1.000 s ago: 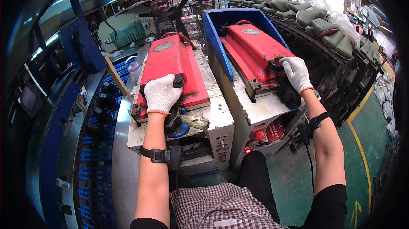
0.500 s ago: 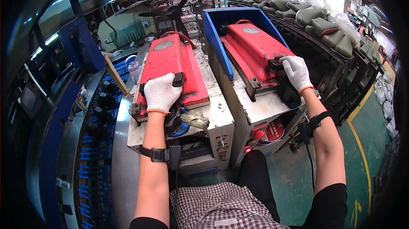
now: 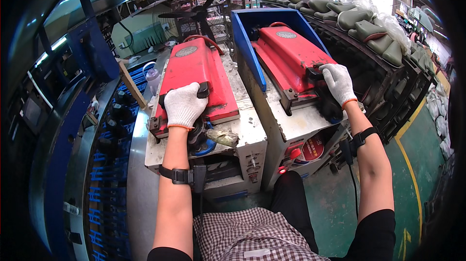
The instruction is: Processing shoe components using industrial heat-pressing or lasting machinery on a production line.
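Two white machines with red metal lids stand side by side in front of me. My left hand (image 3: 185, 106), in a white knit glove, is closed around the black handle (image 3: 203, 90) at the near end of the left red lid (image 3: 206, 69). On the right machine, my gloved right hand (image 3: 338, 84) grips the black handle (image 3: 313, 73) of the other red lid (image 3: 284, 57). Both lids lie down on their machines. Below my left hand, a taped bundle (image 3: 223, 137) and a blue hose (image 3: 206, 148) show at the machine's front edge.
A blue guard (image 3: 242, 38) surrounds the right lid. Dark green clogs (image 3: 354, 18) are heaped on a rack at the right. A conveyor with blue slats (image 3: 97, 193) runs along my left, near a clear plastic bottle (image 3: 153, 79). Behind stands a black fan (image 3: 199, 13).
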{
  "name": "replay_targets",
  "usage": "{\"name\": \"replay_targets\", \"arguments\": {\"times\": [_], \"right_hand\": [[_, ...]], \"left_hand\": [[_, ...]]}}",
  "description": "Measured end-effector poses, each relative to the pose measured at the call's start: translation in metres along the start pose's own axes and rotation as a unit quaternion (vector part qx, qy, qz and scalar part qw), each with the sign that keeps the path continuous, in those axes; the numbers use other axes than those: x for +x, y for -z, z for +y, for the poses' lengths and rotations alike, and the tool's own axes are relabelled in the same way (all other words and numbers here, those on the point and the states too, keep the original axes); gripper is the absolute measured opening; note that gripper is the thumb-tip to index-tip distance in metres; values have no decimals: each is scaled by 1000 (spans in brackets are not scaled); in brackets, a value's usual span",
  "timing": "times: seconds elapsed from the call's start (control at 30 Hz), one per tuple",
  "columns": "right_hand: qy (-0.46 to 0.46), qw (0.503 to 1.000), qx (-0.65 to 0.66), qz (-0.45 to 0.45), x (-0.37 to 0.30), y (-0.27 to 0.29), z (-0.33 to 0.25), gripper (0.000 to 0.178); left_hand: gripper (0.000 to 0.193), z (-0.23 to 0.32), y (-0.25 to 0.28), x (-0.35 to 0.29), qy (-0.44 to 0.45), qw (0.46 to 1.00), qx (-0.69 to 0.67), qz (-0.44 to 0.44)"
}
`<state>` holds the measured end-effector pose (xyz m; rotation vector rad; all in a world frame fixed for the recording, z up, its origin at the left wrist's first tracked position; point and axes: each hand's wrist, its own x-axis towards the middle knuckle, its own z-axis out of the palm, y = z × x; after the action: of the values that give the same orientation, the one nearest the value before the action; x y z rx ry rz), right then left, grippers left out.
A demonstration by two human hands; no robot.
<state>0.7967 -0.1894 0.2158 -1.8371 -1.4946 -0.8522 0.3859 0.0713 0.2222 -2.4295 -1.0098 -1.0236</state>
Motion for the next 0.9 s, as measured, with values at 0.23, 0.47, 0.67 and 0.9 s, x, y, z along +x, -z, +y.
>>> {"name": "replay_targets", "arguments": {"times": [0.23,0.47,0.67,0.9], "right_hand": [[0,1000,-1,-3,0,-1,1,20],[0,1000,0,-4,0,1,0,20],[-4,1000,-1,-6,0,-1,1,20],[-4,1000,-5,-2,-1,-2,2,20]], "left_hand": [[32,0,0,0,0,1000,1,0],[32,1,0,0,-2,1000,0,7],[32,-1,-1,0,-3,1000,3,11],[32,0,-1,0,0,1000,-3,5]]}}
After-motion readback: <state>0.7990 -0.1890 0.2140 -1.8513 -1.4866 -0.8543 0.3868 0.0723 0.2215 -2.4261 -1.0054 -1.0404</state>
